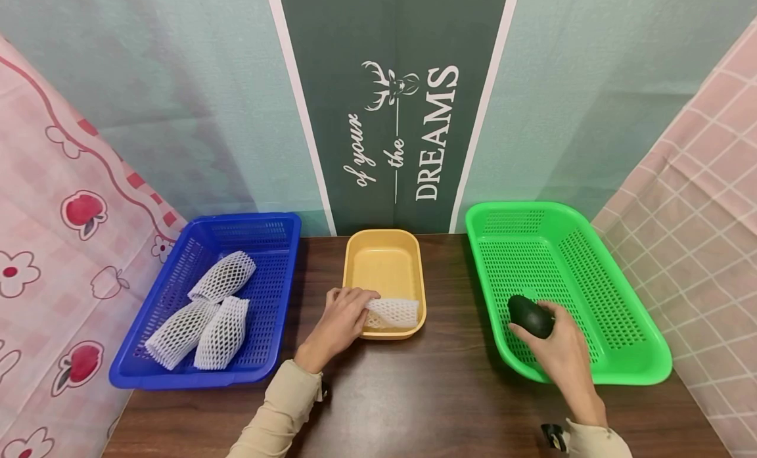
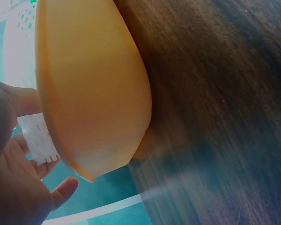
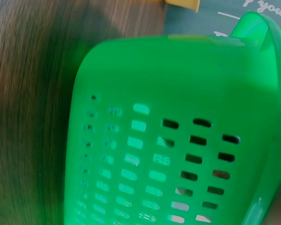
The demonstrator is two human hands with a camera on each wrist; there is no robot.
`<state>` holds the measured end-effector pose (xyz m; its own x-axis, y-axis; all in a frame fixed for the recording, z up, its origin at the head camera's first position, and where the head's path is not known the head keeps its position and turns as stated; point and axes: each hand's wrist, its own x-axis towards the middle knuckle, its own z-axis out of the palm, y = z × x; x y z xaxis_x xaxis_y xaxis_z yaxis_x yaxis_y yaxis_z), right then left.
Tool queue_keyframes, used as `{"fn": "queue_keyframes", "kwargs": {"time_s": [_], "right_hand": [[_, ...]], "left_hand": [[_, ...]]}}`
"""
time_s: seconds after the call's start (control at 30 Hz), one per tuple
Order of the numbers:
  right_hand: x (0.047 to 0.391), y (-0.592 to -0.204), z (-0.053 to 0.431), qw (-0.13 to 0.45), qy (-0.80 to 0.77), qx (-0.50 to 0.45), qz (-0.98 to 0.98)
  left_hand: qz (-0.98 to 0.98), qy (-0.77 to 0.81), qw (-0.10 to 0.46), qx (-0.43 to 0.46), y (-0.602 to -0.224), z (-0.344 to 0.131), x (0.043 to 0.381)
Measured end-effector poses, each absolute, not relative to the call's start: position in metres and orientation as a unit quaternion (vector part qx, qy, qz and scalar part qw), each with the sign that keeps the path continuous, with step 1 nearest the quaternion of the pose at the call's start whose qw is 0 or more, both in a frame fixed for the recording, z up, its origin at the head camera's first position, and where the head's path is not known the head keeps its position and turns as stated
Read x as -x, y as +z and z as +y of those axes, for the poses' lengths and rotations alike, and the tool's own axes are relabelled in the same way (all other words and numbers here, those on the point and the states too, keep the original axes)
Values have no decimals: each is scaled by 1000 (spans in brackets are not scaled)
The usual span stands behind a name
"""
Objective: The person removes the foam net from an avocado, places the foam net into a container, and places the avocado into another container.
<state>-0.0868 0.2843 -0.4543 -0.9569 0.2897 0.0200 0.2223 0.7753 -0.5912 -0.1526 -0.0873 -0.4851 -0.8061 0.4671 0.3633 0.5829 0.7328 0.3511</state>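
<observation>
My left hand [image 1: 343, 317] grips the near-left end of a white foam net sleeve [image 1: 395, 313], which lies across the front part of a small yellow tray [image 1: 384, 234]. In the left wrist view, the tray's outer wall [image 2: 93, 89] hides part of the sleeve [image 2: 37, 140]. A dark, oval avocado [image 1: 529, 315] is held between the thumb and fingers of my right hand [image 1: 562, 349], over the near-left part of a green perforated basket [image 1: 641, 307]. From the right wrist, the basket's side wall [image 3: 178, 79] fills the view and hides the hand and avocado.
To the left stands a blue perforated basket [image 1: 284, 300] with three white foam net sleeves [image 1: 221, 333] inside. All three containers sit on a dark wood table [image 1: 414, 405]. Behind them hangs a printed cloth [image 1: 396, 24], with pink cloths at both sides.
</observation>
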Motion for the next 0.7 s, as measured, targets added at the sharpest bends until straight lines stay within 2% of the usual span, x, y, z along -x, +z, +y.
{"fn": "queue_keyframes", "kwargs": {"time_s": [0.57, 0.7], "right_hand": [[92, -456, 289, -56, 269, 132, -952], [94, -457, 290, -65, 262, 113, -956]], "left_hand": [[-928, -231, 84, 279, -493, -86, 152], [-931, -229, 69, 276, -493, -86, 154]]}}
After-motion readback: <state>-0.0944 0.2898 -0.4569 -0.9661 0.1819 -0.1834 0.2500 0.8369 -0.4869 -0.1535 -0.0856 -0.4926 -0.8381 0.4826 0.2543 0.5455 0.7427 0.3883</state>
